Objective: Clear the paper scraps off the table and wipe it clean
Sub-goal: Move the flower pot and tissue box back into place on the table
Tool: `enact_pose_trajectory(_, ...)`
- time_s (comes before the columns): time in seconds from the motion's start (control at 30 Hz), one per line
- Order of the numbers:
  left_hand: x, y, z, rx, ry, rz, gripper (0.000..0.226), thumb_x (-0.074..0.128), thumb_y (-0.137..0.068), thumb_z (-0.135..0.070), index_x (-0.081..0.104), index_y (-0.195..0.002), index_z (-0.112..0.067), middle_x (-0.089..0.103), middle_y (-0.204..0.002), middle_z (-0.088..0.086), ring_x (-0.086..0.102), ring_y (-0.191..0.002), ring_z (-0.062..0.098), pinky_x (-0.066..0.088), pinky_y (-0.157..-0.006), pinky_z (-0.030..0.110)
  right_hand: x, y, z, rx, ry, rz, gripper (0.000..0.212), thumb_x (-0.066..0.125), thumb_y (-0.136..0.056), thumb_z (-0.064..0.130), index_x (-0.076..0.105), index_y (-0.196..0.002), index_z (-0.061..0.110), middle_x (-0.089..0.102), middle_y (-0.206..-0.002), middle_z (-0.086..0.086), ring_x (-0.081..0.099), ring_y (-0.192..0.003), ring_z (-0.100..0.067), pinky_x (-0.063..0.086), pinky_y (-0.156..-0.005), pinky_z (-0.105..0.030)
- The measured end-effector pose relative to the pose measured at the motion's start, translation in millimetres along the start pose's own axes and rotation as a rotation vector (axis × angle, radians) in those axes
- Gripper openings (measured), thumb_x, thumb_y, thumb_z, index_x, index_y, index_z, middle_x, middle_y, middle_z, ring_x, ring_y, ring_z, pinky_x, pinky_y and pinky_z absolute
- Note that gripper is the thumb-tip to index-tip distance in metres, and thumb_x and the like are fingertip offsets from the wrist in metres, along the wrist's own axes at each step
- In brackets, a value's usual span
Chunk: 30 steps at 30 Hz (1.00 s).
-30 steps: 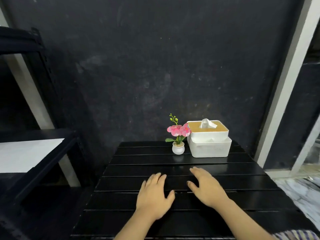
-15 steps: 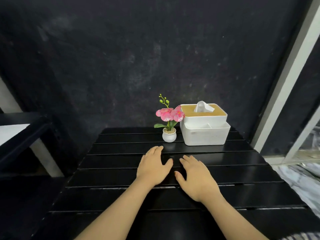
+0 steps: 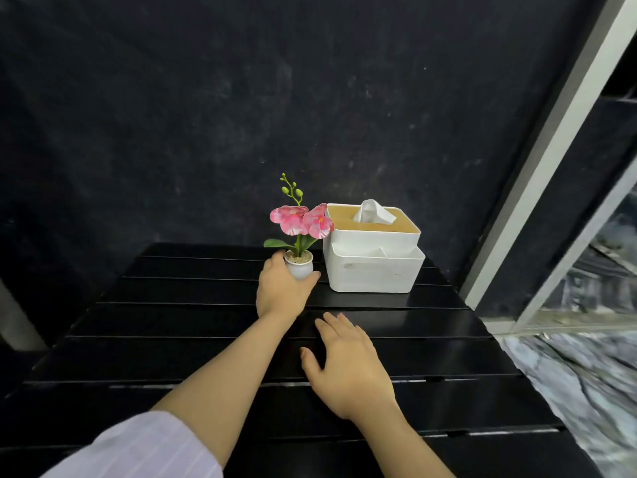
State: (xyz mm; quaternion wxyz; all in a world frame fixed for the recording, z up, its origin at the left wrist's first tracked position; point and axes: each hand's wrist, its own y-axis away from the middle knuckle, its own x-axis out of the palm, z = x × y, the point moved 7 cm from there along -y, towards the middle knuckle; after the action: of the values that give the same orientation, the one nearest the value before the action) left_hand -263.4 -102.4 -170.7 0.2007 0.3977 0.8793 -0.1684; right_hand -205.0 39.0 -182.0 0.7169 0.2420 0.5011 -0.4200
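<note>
Black table [image 3: 179, 326] — left hand [image 3: 281, 291] around flowerpot [image 3: 300, 265]

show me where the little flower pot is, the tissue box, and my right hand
flower pot [image 3: 303, 269], head view, white front of the pot
tissue box [image 3: 374, 272], head view, white front wall of its lower tray
right hand [image 3: 348, 369], head view, back of the hand

From where I sit, a dark, mottled wall [image 3: 206, 115] fills most of the view, matte and faintly speckled. A pale frame post [image 3: 551, 150] runs diagonally down the right side, with a dark panel [image 3: 617, 160] beyond it and what looks like glass [image 3: 593, 270] lower down. At the lower right I see grey marbled floor [image 3: 593, 391]. A black slatted counter [image 3: 172, 339] stands against the wall, its boards catching a soft sheen. The light is dim and even.
</note>
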Motion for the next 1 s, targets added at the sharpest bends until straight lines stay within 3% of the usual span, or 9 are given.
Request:
enact_pose_trajectory(0.27, -1, -8, 1, -0.053, -0.019, -0.118, 0.048, 0.074, -0.071, -0.04, 0.058, -0.107, -0.013, 0.063, -0.111, 0.009, 0.058, -0.104, 0.03, 0.051, -0.086, 0.045, 0, -1, 0, 0.004, -0.006, -0.01, 0.057, 0.035, -0.091, 0.043, 0.026, -0.141, 0.018, 0.021, -0.154, 0.0, 0.008, -0.144, -0.015, 0.004, -0.118, -0.033)
enact_pose_trajectory(0.43, -7, -10, 4, -0.085, 0.051, -0.104, 0.042, 0.073, -0.069, -0.04, 0.06, -0.101, -0.015, 0.065, -0.106, 0.006, 0.06, -0.1, 0.028, 0.052, -0.085, 0.044, 1, 0, 1, 0.007, -0.014, 0.001, 0.057, 0.035, -0.091, 0.043, 0.025, -0.141, 0.018, 0.02, -0.155, 0.0, 0.006, -0.144, -0.014, 0.004, -0.119, -0.033)
enact_pose_trajectory(0.67, -30, 11, 15, -0.102, 0.14, -0.051, 0.044, 0.076, -0.069, -0.035, 0.06, -0.107, -0.018, 0.064, -0.111, 0.002, 0.06, -0.101, 0.021, 0.044, -0.074, 0.029, 0, 1, 4, 0.01, -0.012, -0.004, 0.057, 0.035, -0.091, 0.044, 0.027, -0.141, 0.017, 0.023, -0.154, 0.0, 0.009, -0.143, -0.014, 0.008, -0.12, -0.034)
enact_pose_trajectory(1.0, -86, 70, 24, -0.087, 0.182, -0.002, 0.043, 0.08, -0.067, -0.026, 0.063, -0.106, -0.019, 0.066, -0.104, -0.003, 0.061, -0.092, 0.011, 0.042, -0.072, 0.018, -5, 9, 10, 0.032, 0.002, 0.005, 0.056, 0.035, -0.092, 0.043, 0.028, -0.141, 0.016, 0.024, -0.153, -0.001, 0.012, -0.143, -0.016, 0.012, -0.119, -0.033)
